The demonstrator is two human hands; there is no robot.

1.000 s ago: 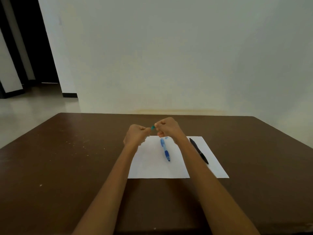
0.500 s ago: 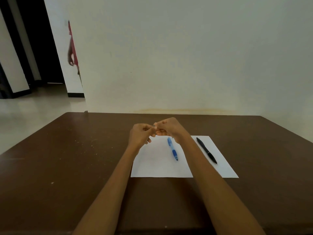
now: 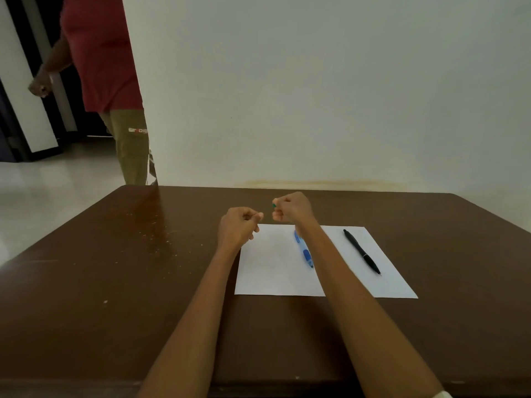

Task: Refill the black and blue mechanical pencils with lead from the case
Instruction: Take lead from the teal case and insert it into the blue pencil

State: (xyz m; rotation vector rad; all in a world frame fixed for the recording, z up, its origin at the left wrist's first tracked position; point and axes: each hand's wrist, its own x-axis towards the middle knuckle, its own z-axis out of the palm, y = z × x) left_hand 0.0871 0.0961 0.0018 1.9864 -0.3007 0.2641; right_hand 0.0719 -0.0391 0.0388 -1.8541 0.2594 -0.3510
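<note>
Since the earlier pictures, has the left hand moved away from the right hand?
Yes. The left hand has drawn back toward the left, off the right hand; a gap shows between them above the paper's far edge.

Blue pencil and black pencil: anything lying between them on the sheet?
Head view: only the right forearm crosses above the paper between blue pencil and black pencil.

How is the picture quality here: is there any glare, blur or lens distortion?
Head view: dim, even light; glare on the table near its far left corner; wide-angle bending of the table's edges; the passing person is soft; the pencils and both hands are fairly sharp.
</note>
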